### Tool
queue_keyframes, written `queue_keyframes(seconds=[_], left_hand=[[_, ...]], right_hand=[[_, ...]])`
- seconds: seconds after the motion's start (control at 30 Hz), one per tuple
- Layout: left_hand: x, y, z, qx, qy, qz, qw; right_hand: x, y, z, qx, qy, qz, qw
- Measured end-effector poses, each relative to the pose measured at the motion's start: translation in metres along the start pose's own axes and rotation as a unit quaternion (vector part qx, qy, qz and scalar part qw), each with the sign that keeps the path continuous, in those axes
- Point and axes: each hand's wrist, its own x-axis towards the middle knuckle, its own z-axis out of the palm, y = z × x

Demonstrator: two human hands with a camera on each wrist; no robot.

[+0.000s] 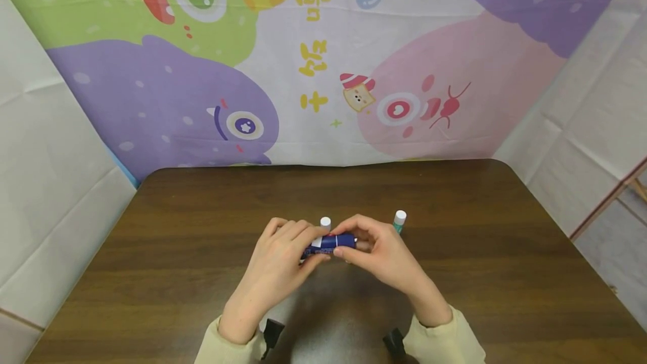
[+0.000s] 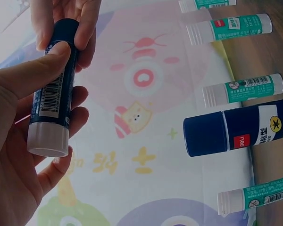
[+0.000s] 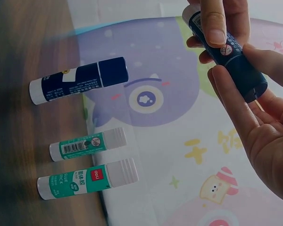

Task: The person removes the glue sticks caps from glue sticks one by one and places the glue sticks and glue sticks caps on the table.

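A dark blue glue stick (image 1: 328,242) is held level above the table between both hands. My left hand (image 1: 280,254) grips its body, thumb along the barcode label and fingers underneath, near the white base (image 2: 48,139). My right hand (image 1: 386,253) pinches the navy cap (image 3: 246,75) between thumb and fingers. The cap is on the stick. Just beyond the hands, a green glue stick with a white cap (image 1: 326,222) is mostly hidden. Another green glue stick (image 1: 399,221) stands upright behind the right hand.
A second navy glue stick (image 3: 78,81) stands on the table in both wrist views, with green glue sticks (image 3: 85,182) near it. The brown table (image 1: 202,201) ends at a cartoon-printed cloth (image 1: 313,145). Pale cloth panels (image 1: 50,145) hang at the sides.
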Motion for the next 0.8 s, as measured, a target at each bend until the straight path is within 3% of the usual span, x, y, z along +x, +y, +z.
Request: queue_keyframes(seconds=[0.8], left_hand=[[-0.0007,-0.0008,-0.0011,-0.003,-0.006,-0.002,1.0000]], right_hand=[[-0.0004,-0.0024,-0.0007,-0.008,-0.003,0.007,0.9999]])
